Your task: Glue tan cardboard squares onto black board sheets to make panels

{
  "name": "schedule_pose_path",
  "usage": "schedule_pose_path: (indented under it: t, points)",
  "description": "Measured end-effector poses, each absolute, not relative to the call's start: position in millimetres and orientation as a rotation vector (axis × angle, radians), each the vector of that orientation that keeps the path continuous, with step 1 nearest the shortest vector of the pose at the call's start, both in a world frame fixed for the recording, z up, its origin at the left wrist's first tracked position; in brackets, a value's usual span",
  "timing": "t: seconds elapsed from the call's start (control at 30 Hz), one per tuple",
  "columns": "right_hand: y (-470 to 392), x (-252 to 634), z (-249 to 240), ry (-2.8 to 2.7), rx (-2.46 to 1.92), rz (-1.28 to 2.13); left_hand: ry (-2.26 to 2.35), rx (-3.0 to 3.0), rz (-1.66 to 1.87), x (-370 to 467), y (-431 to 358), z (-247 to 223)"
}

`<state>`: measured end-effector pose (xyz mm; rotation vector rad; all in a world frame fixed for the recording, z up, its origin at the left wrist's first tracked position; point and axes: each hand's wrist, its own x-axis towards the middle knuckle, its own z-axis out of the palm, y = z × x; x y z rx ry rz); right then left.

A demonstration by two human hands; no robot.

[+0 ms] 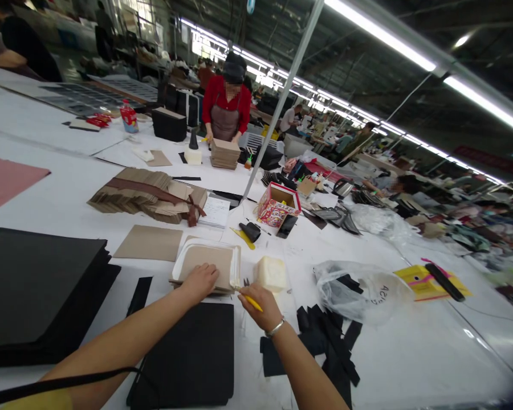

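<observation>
My left hand [200, 282] lies with its fingers spread on the brown board [211, 259], which tops a small stack and has white along its edges. At the right edge of that stack, my right hand [260, 304] is wrapped round a yellow-handled tool [253, 303]; the tool's tip is too small to make out. Just beyond the right hand sits a cream-coloured block [271, 273]. Nearer to me, below the stack, is a pile of black sheets [192, 353]. Another brown board [149, 242] lies flat to the left of the stack.
Large black sheets [38, 285] are piled at left. A tied bundle of boards [141, 193], a red box [279, 205] and a notepad [215, 212] stand beyond. Black strips [325, 341] and a plastic bag [363, 290] lie right. A person [227, 108] works across the table.
</observation>
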<state>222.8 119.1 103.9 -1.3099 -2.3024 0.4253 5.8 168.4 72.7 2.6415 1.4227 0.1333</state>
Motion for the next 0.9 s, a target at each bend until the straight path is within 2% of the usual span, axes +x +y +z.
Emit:
schedule_pose_path:
  t: [0.17, 0.37, 0.43, 0.5, 0.57, 0.63, 0.77, 0.9]
  points:
    - [86.0, 226.8, 110.6, -1.975, -1.364, 0.507, 1.361, 2.595, 0.028, 5.2, 175.5, 80.7]
    - [72.7, 236.2, 117.4, -1.113, -1.519, 0.676, 1.307, 2.629, 0.024, -0.7, 164.3, 100.1]
    - [67.4, 232.2, 116.9, -1.001, -1.469, 0.729, 1.36, 2.667, 0.192, -8.6, 150.2, 112.9]
    - [61.8, 220.9, 112.9, -1.034, -1.439, 0.787, 1.485, 2.613, 0.559, -19.9, 132.3, 126.5]
    - [56.8, 203.0, 105.8, -1.167, -1.432, 0.807, 1.637, 2.32, 0.988, -32.1, 112.9, 137.5]
    - [52.9, 182.1, 96.8, -1.331, -1.442, 0.748, 1.698, 1.854, 1.245, -42.0, 94.2, 142.5]
    - [49.2, 149.5, 80.5, -1.407, -1.512, 0.619, 1.491, 1.133, 1.376, -47.1, 61.8, 132.6]
    - [45.3, 144.9, 71.6, -1.245, -1.534, 0.669, 1.275, 0.805, 1.366, -39.0, 32.8, 111.7]
